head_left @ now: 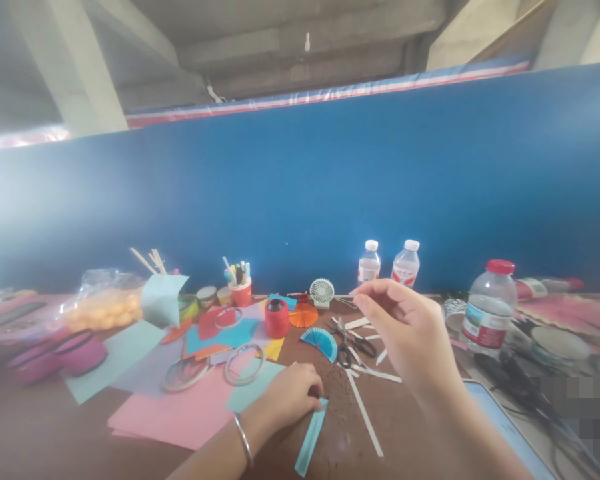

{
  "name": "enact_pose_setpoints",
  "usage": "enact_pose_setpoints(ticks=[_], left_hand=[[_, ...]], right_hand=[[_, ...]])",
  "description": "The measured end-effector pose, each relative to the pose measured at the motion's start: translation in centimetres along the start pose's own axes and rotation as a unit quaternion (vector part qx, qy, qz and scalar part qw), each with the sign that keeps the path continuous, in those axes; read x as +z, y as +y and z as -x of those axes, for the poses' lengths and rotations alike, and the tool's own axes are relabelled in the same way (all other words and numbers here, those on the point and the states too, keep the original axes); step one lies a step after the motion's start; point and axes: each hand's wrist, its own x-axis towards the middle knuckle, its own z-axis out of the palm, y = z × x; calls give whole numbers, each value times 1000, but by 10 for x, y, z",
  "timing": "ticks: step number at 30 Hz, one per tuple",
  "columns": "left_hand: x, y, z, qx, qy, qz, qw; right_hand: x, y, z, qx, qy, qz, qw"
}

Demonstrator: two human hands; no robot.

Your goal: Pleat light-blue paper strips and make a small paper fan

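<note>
My left hand (290, 395), a bangle on its wrist, rests on the brown table (55, 433) with its fingers curled down on the top end of a folded light-blue paper strip (311, 437). My right hand (405, 330) is raised above the table, thumb and forefinger pinched together near a thin white sliver too small to make out. Just beyond it lie black-handled scissors (353, 347) among white paper strips (365, 413). A blue pleated paper fan (320, 341) and an orange one (303, 315) lie further back.
Pink (180, 413) and blue paper sheets with metal rings (243, 363) cover the left. A red tape roll (277, 318), a pen cup (241, 288), a small white fan (322, 292) and three water bottles (487, 310) stand near the blue partition (330, 187). A tablet edge (510, 427) lies right.
</note>
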Motion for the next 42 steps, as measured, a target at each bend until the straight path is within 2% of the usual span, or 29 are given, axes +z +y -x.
enact_pose_setpoints(ticks=[3,6,9,11,14,16,17,19,22,26,28,33,37,42], left_hand=[[-1,6,2,-17,3,6,1000],[-6,14,8,-25,17,65,997],[-10,17,12,-59,85,182,978],[-11,16,12,-98,165,296,936],[-12,14,14,-134,265,475,828],[-11,12,16,-149,293,560,761],[-10,11,18,-155,293,591,736],[-7,11,19,-163,287,628,704],[1,12,15,-153,269,639,704],[13,15,5,-152,233,635,720],[18,14,2,-162,218,630,727],[20,9,1,-150,173,629,743],[18,8,0,-172,169,648,722],[17,10,0,-196,162,646,720]], right_hand=[[0,1,0,0,-9,10,1000],[0,3,-1,9,-19,12,1000],[0,3,-2,30,-27,3,999],[-1,-1,-3,64,-48,-9,997],[2,-10,-3,117,-92,-24,989],[11,-13,1,144,-147,-19,978],[18,-11,4,157,-184,-12,970],[36,1,13,174,-256,5,951],[66,37,28,194,-329,38,924],[88,92,39,213,-264,37,940],[89,108,40,221,-264,19,939],[90,120,42,225,-271,1,936],[93,127,42,226,-255,-24,940],[92,132,45,251,-247,-61,934]])
